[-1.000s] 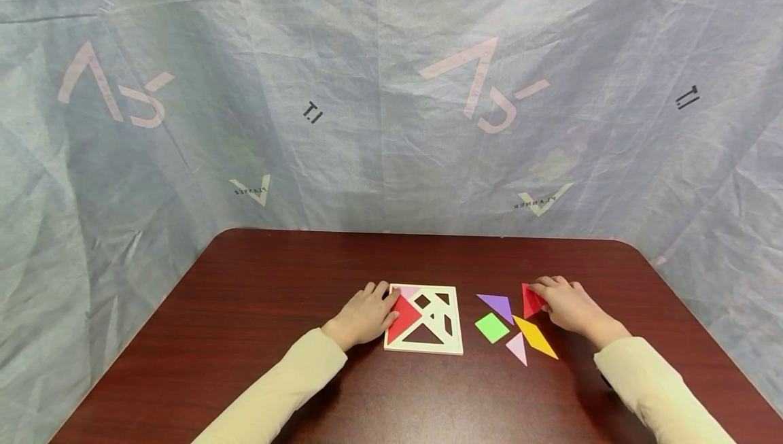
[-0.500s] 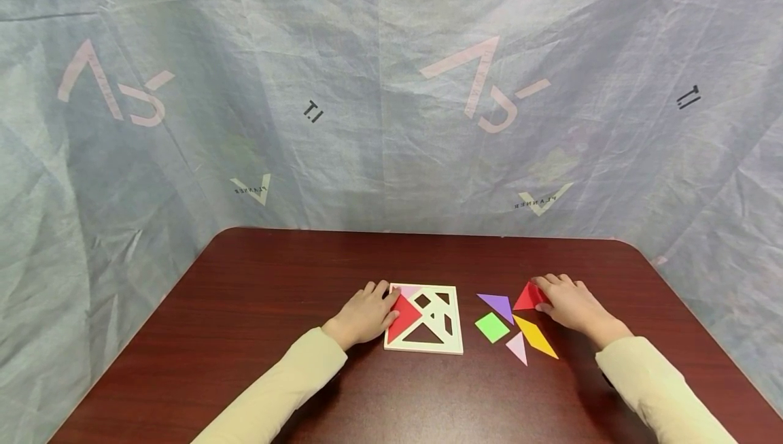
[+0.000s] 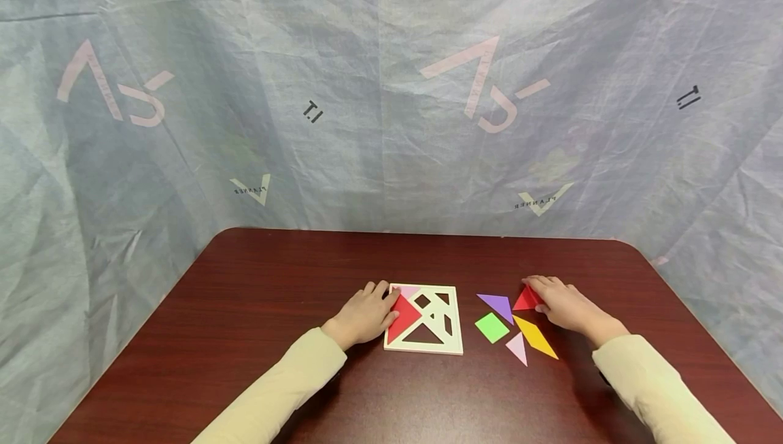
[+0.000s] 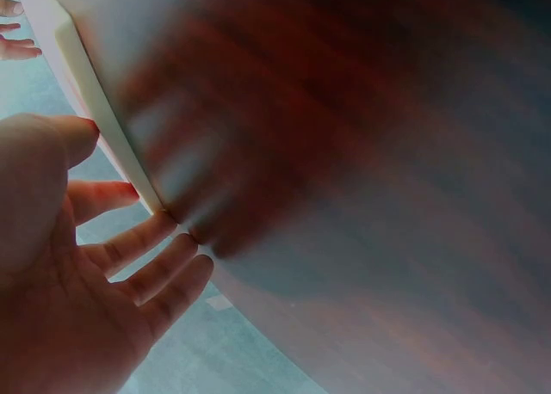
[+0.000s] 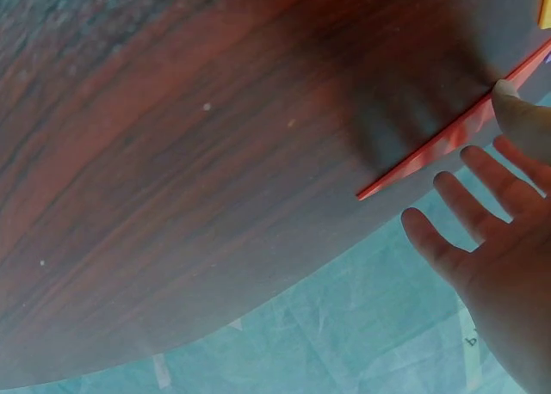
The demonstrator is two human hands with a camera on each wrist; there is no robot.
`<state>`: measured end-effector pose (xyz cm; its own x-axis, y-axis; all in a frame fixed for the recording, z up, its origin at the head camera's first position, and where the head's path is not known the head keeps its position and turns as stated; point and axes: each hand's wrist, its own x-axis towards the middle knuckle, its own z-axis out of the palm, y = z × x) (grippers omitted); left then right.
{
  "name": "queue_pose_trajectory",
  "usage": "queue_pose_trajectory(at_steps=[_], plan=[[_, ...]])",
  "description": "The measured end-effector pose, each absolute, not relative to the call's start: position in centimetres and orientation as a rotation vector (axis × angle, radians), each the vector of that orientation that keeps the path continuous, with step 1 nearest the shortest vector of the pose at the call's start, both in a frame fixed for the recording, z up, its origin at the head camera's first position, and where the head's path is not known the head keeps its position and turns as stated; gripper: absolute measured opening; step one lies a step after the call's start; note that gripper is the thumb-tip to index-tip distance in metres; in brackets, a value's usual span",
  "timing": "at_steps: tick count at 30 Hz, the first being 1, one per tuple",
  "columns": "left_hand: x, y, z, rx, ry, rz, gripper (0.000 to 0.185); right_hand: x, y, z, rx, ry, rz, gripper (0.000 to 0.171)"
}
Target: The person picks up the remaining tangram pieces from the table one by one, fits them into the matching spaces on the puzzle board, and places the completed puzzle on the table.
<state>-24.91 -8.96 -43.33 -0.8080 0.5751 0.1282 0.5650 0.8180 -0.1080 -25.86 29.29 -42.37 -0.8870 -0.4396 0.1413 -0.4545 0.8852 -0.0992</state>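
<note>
A white puzzle frame (image 3: 454,318) lies on the dark wooden table (image 3: 257,308), with a red triangle (image 3: 402,318) and a pink piece (image 3: 408,290) set in it. My left hand (image 3: 366,313) rests against the frame's left edge (image 4: 95,110), its fingers (image 4: 146,243) straight. My right hand (image 3: 564,304) lies on a loose red triangle (image 3: 525,300) to the right. In the right wrist view the thumb (image 5: 521,110) touches the red triangle's edge (image 5: 430,153) and the fingers (image 5: 469,200) are spread and straight.
Loose pieces lie between the frame and my right hand: a purple triangle (image 3: 498,306), a green square (image 3: 492,328), a yellow parallelogram (image 3: 535,336) and a small pink triangle (image 3: 517,347). A pale cloth backdrop (image 3: 391,90) hangs behind the table.
My right hand has turned the loose red triangle, from standing narrow to lying with its point toward the back. The left hand and the frame have stayed still.
</note>
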Motion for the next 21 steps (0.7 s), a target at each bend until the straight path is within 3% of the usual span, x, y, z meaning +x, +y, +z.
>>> queue_pose_trajectory(at_steps=[21], plan=[[-25.03, -8.95, -43.45, -0.891, -2.860, 0.096, 0.045, -26.32, 29.11, -42.42, 0.713, -2.948, 0.204, 0.053]])
